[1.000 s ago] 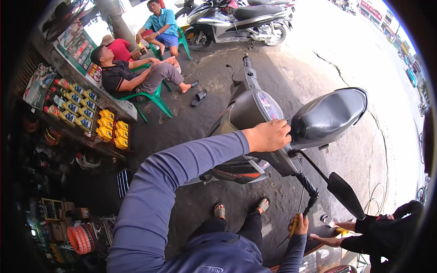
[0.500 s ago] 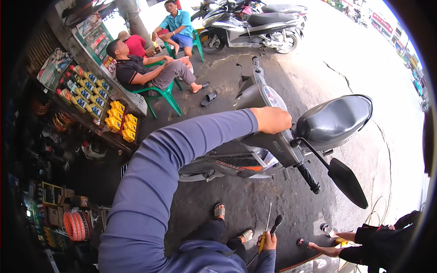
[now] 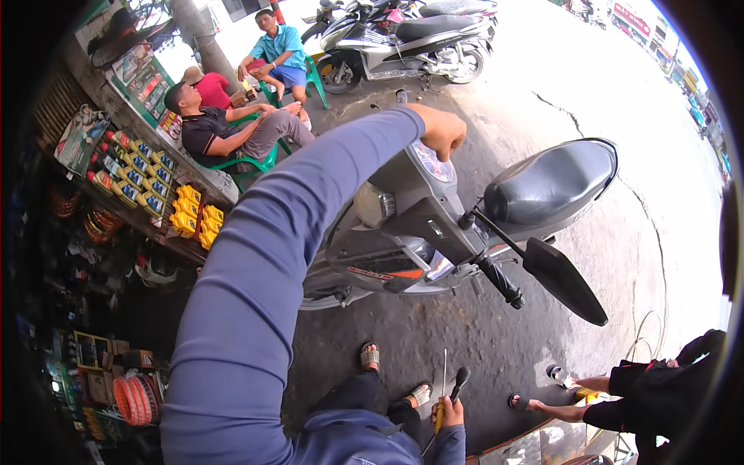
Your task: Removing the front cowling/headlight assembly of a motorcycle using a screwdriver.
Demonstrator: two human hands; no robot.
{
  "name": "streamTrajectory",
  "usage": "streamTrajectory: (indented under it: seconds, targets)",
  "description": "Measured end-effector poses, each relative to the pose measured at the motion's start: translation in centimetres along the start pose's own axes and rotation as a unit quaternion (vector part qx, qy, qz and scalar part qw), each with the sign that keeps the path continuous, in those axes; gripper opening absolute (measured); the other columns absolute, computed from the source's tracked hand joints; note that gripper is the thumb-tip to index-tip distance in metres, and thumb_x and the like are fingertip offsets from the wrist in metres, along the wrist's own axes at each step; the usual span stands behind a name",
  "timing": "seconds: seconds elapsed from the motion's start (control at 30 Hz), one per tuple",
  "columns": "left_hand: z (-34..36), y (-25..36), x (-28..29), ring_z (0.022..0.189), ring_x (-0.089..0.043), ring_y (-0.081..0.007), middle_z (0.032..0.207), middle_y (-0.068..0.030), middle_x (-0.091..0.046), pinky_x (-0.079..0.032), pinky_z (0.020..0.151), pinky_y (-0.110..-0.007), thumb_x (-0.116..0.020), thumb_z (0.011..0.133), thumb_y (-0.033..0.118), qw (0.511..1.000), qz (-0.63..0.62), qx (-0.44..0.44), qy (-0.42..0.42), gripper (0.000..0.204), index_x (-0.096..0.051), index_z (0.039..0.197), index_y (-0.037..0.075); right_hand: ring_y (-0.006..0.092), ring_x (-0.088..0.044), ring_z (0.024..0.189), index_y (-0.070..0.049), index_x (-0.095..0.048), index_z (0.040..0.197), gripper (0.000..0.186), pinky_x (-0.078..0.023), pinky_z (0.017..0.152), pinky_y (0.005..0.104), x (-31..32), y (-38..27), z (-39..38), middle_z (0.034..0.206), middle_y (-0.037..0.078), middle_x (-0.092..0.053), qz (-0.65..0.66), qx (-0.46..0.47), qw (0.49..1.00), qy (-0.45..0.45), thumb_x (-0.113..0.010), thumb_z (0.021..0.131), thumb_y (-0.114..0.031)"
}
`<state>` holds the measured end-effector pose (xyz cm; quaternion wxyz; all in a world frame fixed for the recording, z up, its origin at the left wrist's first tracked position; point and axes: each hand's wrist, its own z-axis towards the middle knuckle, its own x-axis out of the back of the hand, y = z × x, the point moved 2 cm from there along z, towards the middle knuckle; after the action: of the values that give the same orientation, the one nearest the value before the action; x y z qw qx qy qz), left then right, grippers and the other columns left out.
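Observation:
My left hand (image 3: 442, 130), at the end of a long blue sleeve, is closed over the instrument dial (image 3: 434, 164) of a grey scooter (image 3: 422, 225). Its fingers curl downward, and whatever they may hold is hidden. Low in the picture, my right hand (image 3: 451, 415) grips a screwdriver (image 3: 439, 416) with a yellow handle, its thin shaft upward. In the same hand is a black-handled tool (image 3: 462, 378) whose kind I cannot make out. The scooter's black handlebar grip (image 3: 500, 283) and mirror (image 3: 564, 280) stick out on the near side.
Oil bottles (image 3: 139, 170) and yellow jugs (image 3: 194, 215) fill a shelf at the left. Seated people (image 3: 232, 132) are beyond it, with parked motorbikes (image 3: 411, 46) behind. Another person (image 3: 659, 387) crouches at the lower right. The scooter's seat (image 3: 554, 182) lies to the right.
My left hand has shifted up and left across the scooter's dash, uncovering more of the headlamp side. The whole view has moved slightly. My right hand still holds the tools.

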<state>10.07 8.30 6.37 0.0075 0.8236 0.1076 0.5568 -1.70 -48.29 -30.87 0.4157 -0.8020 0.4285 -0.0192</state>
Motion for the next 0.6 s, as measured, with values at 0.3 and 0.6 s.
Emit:
streamTrajectory:
  seconds: [0.3, 0.6]
  targets:
    - [-11.0, 11.8, -22.8, 0.071, -0.063, -0.0108, 0.082, -0.0055, -0.067, -0.051, 0.068, -0.024, -0.061, 0.082, 0.002, 0.713, -0.673, -0.142, -0.134, 0.016, -0.063, 0.097, -0.002, 0.0206, -0.053, 0.042, -0.010, -0.048, 0.096, 0.023, -0.041, 0.037, 0.0340, -0.9, 1.8, 9.7, 0.063, 0.010, -0.058, -0.060, -0.061, 0.991, 0.098, -0.047, 0.100, -0.032]
    - [1.8, 17.8, -68.8, 0.077, -0.069, -0.0241, 0.085, -0.0151, -0.071, -0.053, 0.074, -0.034, -0.065, 0.084, 0.012, 0.671, -0.653, 0.309, 0.166, 0.028, -0.063, 0.109, -0.002, 0.0225, -0.053, 0.040, -0.006, -0.048, 0.094, 0.022, -0.042, 0.037, 0.0362, 7.3, 12.1, 25.8, 0.058, 0.012, -0.057, -0.386, -0.053, 0.894, 0.223, -0.054, 0.096, -0.027]
